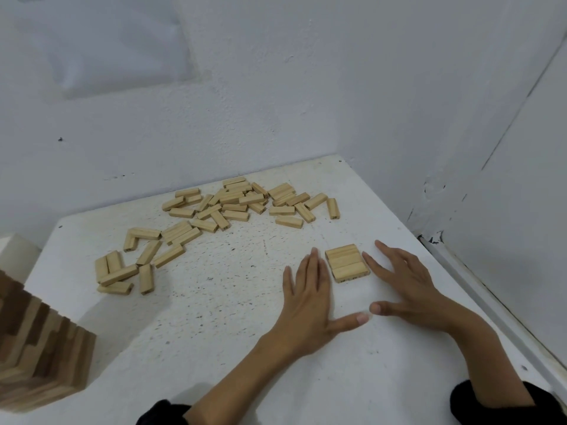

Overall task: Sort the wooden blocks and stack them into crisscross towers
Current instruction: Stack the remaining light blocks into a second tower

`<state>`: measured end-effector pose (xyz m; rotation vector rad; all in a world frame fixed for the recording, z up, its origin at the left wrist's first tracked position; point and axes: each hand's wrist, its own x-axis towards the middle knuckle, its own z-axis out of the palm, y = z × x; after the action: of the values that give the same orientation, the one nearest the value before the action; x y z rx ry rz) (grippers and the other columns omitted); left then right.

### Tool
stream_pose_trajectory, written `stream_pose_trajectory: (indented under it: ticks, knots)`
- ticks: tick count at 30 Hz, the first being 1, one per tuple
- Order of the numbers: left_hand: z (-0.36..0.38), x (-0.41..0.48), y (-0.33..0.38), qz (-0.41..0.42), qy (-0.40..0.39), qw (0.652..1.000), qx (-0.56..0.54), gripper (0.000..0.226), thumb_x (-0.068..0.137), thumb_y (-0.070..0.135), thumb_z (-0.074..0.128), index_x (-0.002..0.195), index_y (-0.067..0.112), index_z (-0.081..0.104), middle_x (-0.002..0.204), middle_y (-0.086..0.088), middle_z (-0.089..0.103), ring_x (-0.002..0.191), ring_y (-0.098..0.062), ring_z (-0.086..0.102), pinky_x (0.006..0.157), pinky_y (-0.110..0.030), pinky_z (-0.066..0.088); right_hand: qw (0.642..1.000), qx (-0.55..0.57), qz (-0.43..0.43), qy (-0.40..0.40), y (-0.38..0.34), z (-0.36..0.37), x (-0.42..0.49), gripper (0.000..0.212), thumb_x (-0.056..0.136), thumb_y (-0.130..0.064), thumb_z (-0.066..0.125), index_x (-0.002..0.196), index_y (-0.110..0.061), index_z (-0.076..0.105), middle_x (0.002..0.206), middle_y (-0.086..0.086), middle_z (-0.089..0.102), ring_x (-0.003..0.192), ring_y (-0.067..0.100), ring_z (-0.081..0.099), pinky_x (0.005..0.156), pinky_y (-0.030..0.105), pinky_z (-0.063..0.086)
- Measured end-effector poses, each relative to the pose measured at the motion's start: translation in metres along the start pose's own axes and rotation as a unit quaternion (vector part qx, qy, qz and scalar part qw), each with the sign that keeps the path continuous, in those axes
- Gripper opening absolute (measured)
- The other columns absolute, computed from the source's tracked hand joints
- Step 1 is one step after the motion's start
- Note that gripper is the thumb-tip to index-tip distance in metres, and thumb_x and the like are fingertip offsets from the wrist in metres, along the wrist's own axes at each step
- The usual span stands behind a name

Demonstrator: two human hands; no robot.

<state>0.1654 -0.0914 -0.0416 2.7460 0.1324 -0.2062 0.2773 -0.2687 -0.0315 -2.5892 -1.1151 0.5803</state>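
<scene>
Head view: white speckled surface carrying everything.
Tower: finished crisscross tower, far left of the base row, blurred.
Heap: loose blocks scattered beyond and left of the base row. They look light, stiff and smooth, and are probably best pinched across the long sides.
Hands: left hand and right hand flank the base row, fingers straight and flat, gripping nothing.
Layer: base row, pale wood blocks laid side by side with small dark marks on the near ends; likely slides if nudged.
</scene>
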Motion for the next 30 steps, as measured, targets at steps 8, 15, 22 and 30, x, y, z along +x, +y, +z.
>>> stream_pose_trajectory:
  ticks: [8,15,22,30]
  knots:
    - [0.005,0.003,0.007,0.007,0.01,0.999,-0.031,0.125,0.05,0.094,-0.016,0.147,0.015,-0.023,0.153,-0.004,-0.032,0.136,-0.009,-0.033,0.112,-0.05,-0.02,1.0,-0.019,-0.005,0.003,-0.003,0.002,-0.001,0.129,0.026,-0.098,-0.019,0.127,-0.019,-0.033,0.152,-0.006,-0.027,0.137,0.013,-0.022,0.109,0.027,-0.01]
    - [0.004,0.003,0.009,0.013,0.008,0.999,-0.029,0.121,0.051,0.093,-0.014,0.147,0.019,-0.023,0.152,-0.004,-0.034,0.13,-0.007,-0.037,0.111,-0.048,-0.022,0.999,-0.04,-0.003,-0.002,-0.004,0.002,-0.001,0.131,0.023,-0.097,-0.023,0.124,-0.014,-0.035,0.152,-0.003,-0.029,0.138,0.017,-0.022,0.11,0.028,-0.009]
    - [0.003,0.001,0.011,0.002,0.017,0.999,-0.033,0.125,0.047,0.093,-0.017,0.143,0.014,-0.028,0.149,-0.003,-0.038,0.129,-0.007,-0.037,0.11,-0.046,-0.024,0.999,-0.004,0.003,0.035,-0.002,0.005,0.0,0.13,0.027,-0.099,-0.017,0.129,-0.018,-0.029,0.155,-0.006,-0.017,0.139,0.015,-0.015,0.109,0.026,-0.007]
    - [-0.012,0.008,-0.004,-0.025,0.086,0.992,-0.094,0.129,0.049,0.095,0.02,0.151,0.019,0.004,0.157,0.002,-0.008,0.142,-0.011,-0.009,0.116,-0.038,-0.002,0.97,0.176,-0.055,0.156,0.009,-0.014,0.025,0.08,0.056,-0.081,0.06,0.126,-0.054,0.033,0.135,-0.019,0.034,0.12,-0.003,0.019,0.108,0.028,0.017]
